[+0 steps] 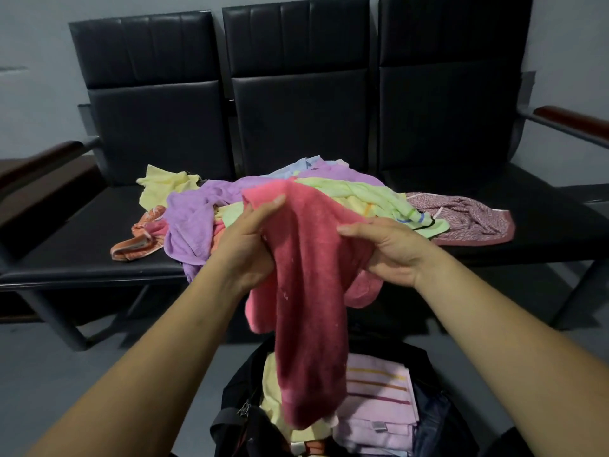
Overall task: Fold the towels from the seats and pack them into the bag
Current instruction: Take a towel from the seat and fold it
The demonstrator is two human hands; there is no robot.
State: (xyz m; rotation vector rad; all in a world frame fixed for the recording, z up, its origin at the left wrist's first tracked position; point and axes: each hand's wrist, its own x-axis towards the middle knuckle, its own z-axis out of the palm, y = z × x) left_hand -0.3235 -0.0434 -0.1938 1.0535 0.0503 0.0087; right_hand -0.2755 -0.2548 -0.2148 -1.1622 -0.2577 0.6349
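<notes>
Left hand (245,245), right hand (392,255) tight around red towel (309,308) above bag (237,389); towel heap (191,219) on seats (296,120) behind.

No writing, brand, number or sign can be read anywhere. The only label in view is a small grey tag (379,426) on the folded pink towel (375,404) in the black bag (235,387), and it is too small to show any print.
</notes>
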